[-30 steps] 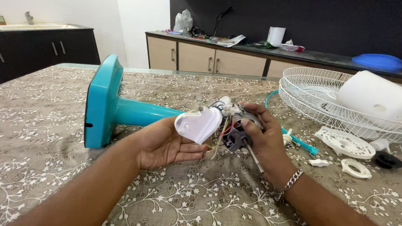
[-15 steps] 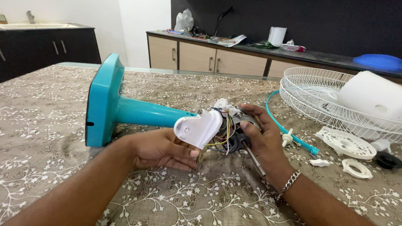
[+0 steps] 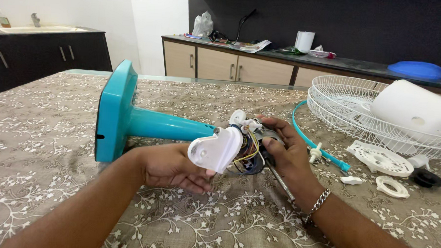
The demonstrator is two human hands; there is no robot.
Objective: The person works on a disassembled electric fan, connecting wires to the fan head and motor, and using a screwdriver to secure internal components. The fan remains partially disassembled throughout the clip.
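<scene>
Leftmost, the teal fan stand (image 3: 131, 120) lay on its side on the patterned tablecloth (image 3: 41, 151), its flat base upright and facing left, its column running right toward the hands. Bare cloth spread wide to the left of the base and out to the table's far edge, with more open cloth in front, between the two forearms.

The left hand (image 3: 171, 166) sat just right of the base, palm up under the white plastic cover (image 3: 215, 149), fingers curled loosely beneath it and the thumb hidden behind; the cover rested on the fingers rather than being pinched hard. Yellow, blue and other wires (image 3: 246, 152) ran out from behind the cover to the motor assembly (image 3: 259, 140), which joined the top end of the column.

The right hand (image 3: 288, 154) was closed around the motor from the right, fingers wrapped over its top and thumb on the near side, a bracelet at the wrist. A metal shaft (image 3: 280, 178) stuck out below the hand toward the near edge, close over the cloth.

Right of that hand lay a teal ring strip (image 3: 318, 145), then small white parts: a round disc (image 3: 380, 158), a ring (image 3: 392, 186) and a black cap (image 3: 426, 177). The white wire guard (image 3: 340, 102) sat at the right edge, holding a white housing (image 3: 414, 110), leaving little free room there.
</scene>
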